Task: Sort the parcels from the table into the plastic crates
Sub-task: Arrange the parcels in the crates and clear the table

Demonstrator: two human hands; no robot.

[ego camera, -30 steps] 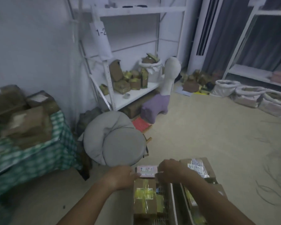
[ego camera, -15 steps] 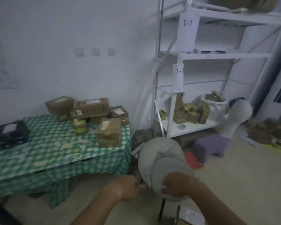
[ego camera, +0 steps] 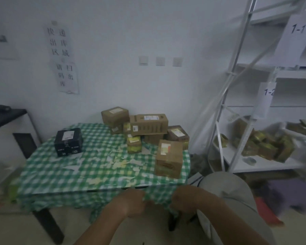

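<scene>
From the head camera we look across a counter (ego camera: 78,174) draped in a green checked cloth, with the parcels still on it. A black box (ego camera: 68,142) sits alone toward the left. The brown cartons cluster at the far right corner: a long one (ego camera: 148,123) stacked on others, a small yellow-taped one (ego camera: 134,144) in front, and a squat carton (ego camera: 169,156) nearest us by the right edge. No crates show here.

Our left hand (ego camera: 130,203) and right hand (ego camera: 185,198) hang low in front of the counter's near edge, fingers loosely curled; neither grip has hold of anything. A grey round cushion (ego camera: 237,197) lies just right of them, and a white shelf rack (ego camera: 254,121) stands beyond.

We judge the nearest carton stiff, probably light, its tape slick, so we would take it by opposite side faces. The long one on the stack looks likely to tip its neighbours if dragged; better lifted straight up with both hands.
</scene>
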